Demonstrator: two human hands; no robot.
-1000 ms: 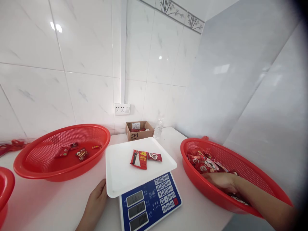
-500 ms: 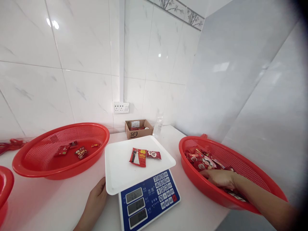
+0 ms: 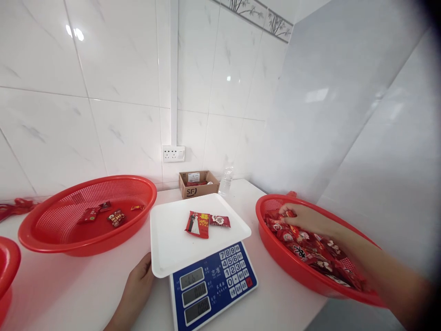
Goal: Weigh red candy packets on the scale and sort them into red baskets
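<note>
My right hand (image 3: pixel 299 219) is inside the right red basket (image 3: pixel 267 236), at its far left side. Its fingers are curled down and closed round a small red wrapped candy (image 3: pixel 291 214). More red candy packets (image 3: pixel 303 248) lie heaped under it. My left hand (image 3: pixel 138 281) rests beside the digital scale (image 3: pixel 213 287), at the left edge of its white tray (image 3: pixel 172 248); its fingertips are hidden by the tray. Two candies lie on the tray: a red and yellow packet (image 3: pixel 198 224) printed with a couple, and a smaller dark red one (image 3: pixel 219 221).
A second red basket (image 3: pixel 44 243) at the left has several candies in it. Part of another red basket (image 3: pixel 7 271) shows at the left edge. Behind the scale stand a cardboard box (image 3: pixel 198 189) and a clear plastic bottle (image 3: pixel 226 180), near the tiled wall.
My right hand has moved up and away from me in the right basket, uncovering more candy packets at its near side. My left hand and the candies on the tray stay put.
</note>
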